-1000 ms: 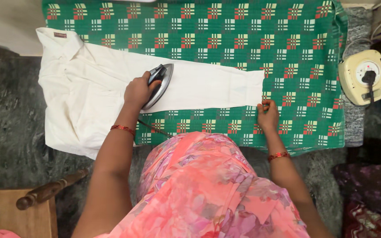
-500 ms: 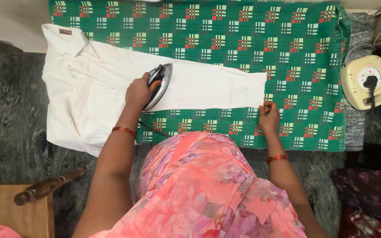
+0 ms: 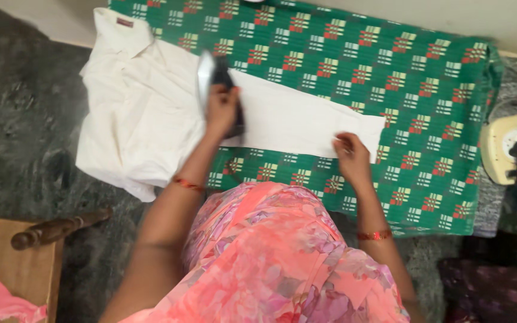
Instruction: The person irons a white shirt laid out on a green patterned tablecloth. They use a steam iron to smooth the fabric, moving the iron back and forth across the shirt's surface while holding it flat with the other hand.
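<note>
A white shirt (image 3: 145,113) lies across a green checked cloth (image 3: 354,66) spread on the floor, one sleeve stretched out to the right. The left hand (image 3: 221,109) is closed around the handle of an iron (image 3: 212,78) where the sleeve joins the shirt. The right hand (image 3: 349,154) presses curled fingers on the sleeve's cuff end. A small reddish label (image 3: 124,22) sits on the shirt's collar. A cream round socket box (image 3: 510,149) lies right of the cloth.

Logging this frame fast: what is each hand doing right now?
Left hand: closed around the handle of the iron, over the white shirt.
Right hand: fingers on the shirt sleeve near its cuff end.
</note>
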